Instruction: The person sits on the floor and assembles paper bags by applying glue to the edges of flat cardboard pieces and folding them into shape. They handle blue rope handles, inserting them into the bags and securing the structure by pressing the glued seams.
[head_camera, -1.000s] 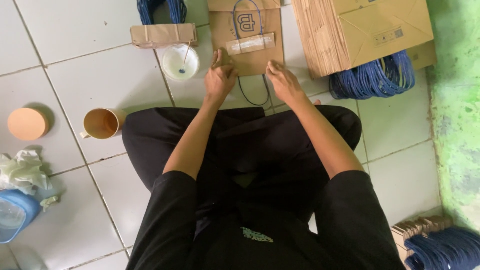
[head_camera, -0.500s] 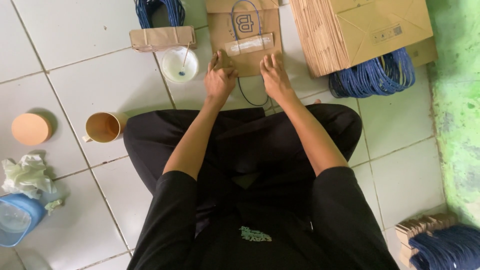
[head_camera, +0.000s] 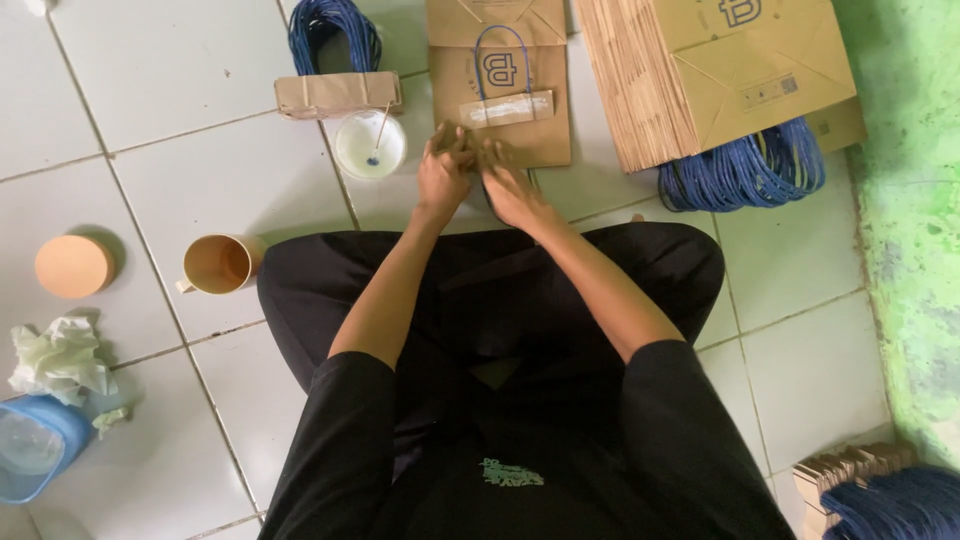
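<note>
At the far left of the white tiled floor (head_camera: 180, 170) a round peach-coloured lid (head_camera: 72, 266) lay flat, and nearer the person sat a crumpled wad of pale tissue (head_camera: 58, 357) beside a translucent blue plastic container (head_camera: 35, 450). A little to the right stood a tan plastic mug (head_camera: 222, 263), its handle turned left. Farther off lay a stubby bundle of brown cardboard strips (head_camera: 338, 94), with a coil of blue cord (head_camera: 334, 30) behind it and, just in front, a small round white dish (head_camera: 370, 145) with a thin stick leaning in it. The person sat cross-legged in black clothes, both arms stretched forward. The left hand (head_camera: 443, 170) and the right hand (head_camera: 507, 182) met, touching each other, on the near edge of a flat brown paper bag (head_camera: 520, 85) lying on the floor straight ahead; the fingers of both were curled down and pressed on the paper, though whether they pinched anything could not be told. The bag was a smooth kraft rectangle, its long axis running near to far, mouth at the far end, with a blue cord handle (head_camera: 505, 45) looped on it and a paper strip (head_camera: 506, 108) laid crosswise. To the right rose a thick, ribbed stack of folded brown bags (head_camera: 700, 70), and a heap of blue cord handles (head_camera: 745, 170) lay against its near side. At the far right ran a rough green-painted wall (head_camera: 910, 220).
</note>
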